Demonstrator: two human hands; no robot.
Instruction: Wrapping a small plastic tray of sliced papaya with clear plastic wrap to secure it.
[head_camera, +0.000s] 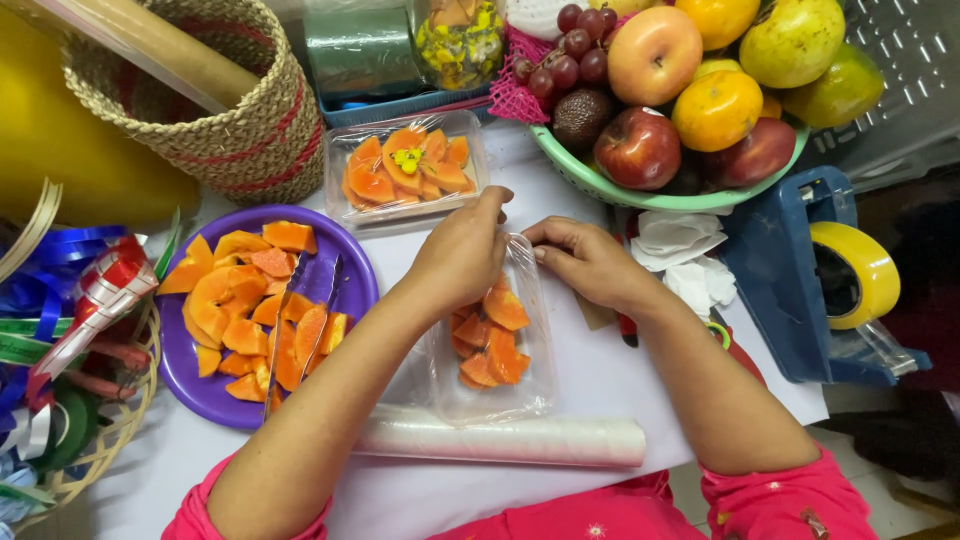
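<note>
Centrally placed on the white table (600, 390): clear plastic tray (495, 345) holding orange papaya slices (490, 340), covered with cling film drawn over the top. Left hand (462, 250) resting at the tray's far edge, fingers curled together and pinching the film at the rim. Right hand (585, 258) just beside it at the same far edge, fingers bent and pressed together on the film, thumb toward the left hand; fingertips of the two hands nearly touching. Roll of cling film (500, 440) lying crosswise at the near edge of the tray, touching it or almost so. Second clear tray (405, 170) of papaya beyond the hands, already filled, small yellow flower on top. Purple plate (345, 260) to the left with loose papaya pieces and a knife (305, 320) laid across it. Green bowl (640, 195) of apples, oranges, grapes and pears at upper right. Blue tape dispenser (780, 270) with yellow tape roll (855, 270) at far right, well apart from the hands. Woven basket (240, 130) at upper left; ribbons (70, 300) in a second basket at the left edge.
</note>
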